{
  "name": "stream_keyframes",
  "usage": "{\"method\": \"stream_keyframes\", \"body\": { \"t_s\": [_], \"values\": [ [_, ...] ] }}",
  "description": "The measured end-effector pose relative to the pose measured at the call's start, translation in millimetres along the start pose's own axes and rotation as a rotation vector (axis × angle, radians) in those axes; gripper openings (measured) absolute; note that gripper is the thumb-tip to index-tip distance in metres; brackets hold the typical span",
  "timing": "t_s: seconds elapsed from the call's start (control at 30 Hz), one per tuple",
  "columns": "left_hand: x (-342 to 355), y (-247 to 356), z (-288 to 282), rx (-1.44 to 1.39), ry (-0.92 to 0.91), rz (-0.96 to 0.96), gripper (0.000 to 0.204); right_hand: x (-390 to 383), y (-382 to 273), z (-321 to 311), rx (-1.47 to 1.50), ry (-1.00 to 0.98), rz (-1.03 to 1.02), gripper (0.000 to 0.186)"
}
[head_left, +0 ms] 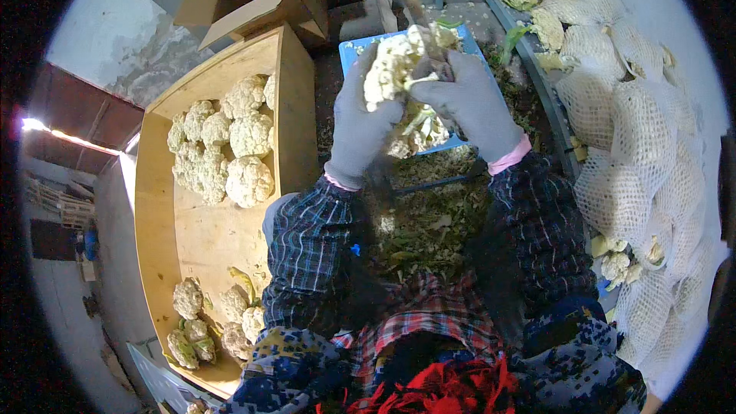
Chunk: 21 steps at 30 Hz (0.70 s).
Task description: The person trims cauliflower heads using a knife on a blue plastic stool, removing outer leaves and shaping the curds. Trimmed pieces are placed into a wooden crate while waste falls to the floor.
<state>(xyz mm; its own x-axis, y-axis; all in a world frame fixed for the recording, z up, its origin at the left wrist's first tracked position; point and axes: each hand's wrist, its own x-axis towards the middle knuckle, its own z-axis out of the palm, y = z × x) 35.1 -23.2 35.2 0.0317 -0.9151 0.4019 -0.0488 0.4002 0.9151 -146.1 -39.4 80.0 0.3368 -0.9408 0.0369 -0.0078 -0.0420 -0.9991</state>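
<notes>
A pale cauliflower head (392,69) is held up in front of me over a blue tray (481,52). My left hand (360,123), in a grey glove, is wrapped round its left side. Against its right side my right hand (474,103), gloved the same way, closes with thumb and fingers bent inward. A dark patch lies between the right fingers and the cauliflower; I cannot tell what it is. Below the hands, more cauliflower pieces (422,132) lie on the tray.
At left stands a wooden bin (222,234) with cauliflower heads (249,134) at its far and near ends. An open cardboard box (264,4) sits beyond it. White net-wrapped cauliflowers (613,192) line the right behind a metal rail (548,92). Leaf scraps (429,222) cover the floor before me.
</notes>
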Motion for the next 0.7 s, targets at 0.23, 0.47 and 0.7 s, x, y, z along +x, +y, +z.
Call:
{"method": "stream_keyframes", "body": {
  "t_s": [0.23, 0.47, 0.7],
  "values": [
    [0.0, -0.4, 8.6, 0.051, -0.062, -0.031, 0.074, -16.6, -0.4, -19.2, 0.289, -0.036, 0.125, 0.018],
    [0.3, -0.1, -6.1, -0.451, 0.12, -0.292, 0.051, -34.7, -4.9, -28.2, -0.36, 0.161, -0.028, 0.049],
    [-1.4, -3.3, -3.0, -0.564, 0.231, -0.312, 0.044, -74.5, -2.7, -30.4, -0.443, -0.067, -0.076, 0.05]
  ]
}}
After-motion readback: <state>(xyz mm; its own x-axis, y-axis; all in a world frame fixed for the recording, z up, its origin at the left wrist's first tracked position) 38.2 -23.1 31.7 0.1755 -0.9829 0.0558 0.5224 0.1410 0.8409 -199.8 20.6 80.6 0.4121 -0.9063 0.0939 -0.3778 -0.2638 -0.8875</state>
